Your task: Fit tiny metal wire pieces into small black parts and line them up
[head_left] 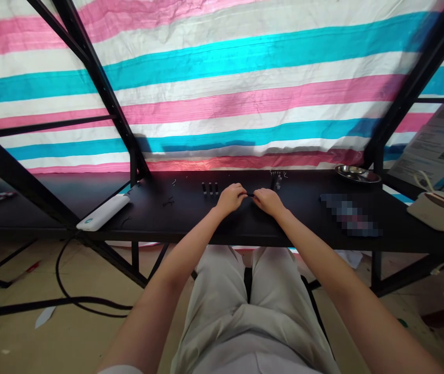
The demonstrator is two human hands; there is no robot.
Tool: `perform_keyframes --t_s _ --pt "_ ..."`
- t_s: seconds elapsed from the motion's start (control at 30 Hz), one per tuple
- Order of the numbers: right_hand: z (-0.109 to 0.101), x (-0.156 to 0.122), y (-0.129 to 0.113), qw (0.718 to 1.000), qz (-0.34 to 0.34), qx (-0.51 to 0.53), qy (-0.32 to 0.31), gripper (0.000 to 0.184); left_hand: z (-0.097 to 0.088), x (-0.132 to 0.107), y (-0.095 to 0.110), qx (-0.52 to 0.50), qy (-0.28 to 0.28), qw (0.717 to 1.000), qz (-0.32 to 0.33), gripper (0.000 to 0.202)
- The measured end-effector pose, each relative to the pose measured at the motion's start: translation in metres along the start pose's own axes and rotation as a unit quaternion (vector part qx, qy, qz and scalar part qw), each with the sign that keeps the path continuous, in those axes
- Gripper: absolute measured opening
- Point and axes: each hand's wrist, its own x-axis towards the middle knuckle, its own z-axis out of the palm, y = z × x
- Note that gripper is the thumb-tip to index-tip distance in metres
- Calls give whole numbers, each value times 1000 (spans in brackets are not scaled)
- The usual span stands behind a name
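Observation:
Just above the black table (159, 221), my left hand (232, 198) and my right hand (266, 200) face each other, fingers closed in pinches. Between them runs a thin black stick-like piece (250, 195), one end in each hand; its exact kind is too small to make out. Left of my left hand, several short dark cylinders with pale ends (210, 188) stand in a row. Beyond my right hand is a cluster of small pale and dark pieces (277, 179).
A white power strip-like box (104, 213) lies at the left. At the right are a round metal dish (357, 174), a blurred-out flat item (350, 214) and a beige bag (438, 210). Black metal posts (105, 88) frame the table before a striped sheet (245, 98).

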Motion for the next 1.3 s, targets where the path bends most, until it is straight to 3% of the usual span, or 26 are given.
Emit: perform_keyframes --t_s 0.1,0.2,0.4,0.7,0.9,1.1,1.3 --pt "2 1 0 1000 3 12 5 28 -20 23 -5 48 -59 996 43 4" --pt "2 2 -1 1000 7 19 3 30 -37 48 -17 75 -88 992 46 7" --pt "2 2 -1 1000 21 19 -6 28 -52 75 -49 180 -160 970 35 17" --pt "1 2 -1 999 29 21 -14 27 -52 76 -65 152 -151 977 -19 25" --pt "2 2 -1 999 31 27 -16 27 -47 75 -70 117 -109 985 -61 31" --pt "5 3 1 999 26 19 -7 27 -47 71 -76 201 -174 963 -30 22" --pt "6 3 1 1000 23 12 4 25 -57 69 -63 277 -237 930 -38 7"
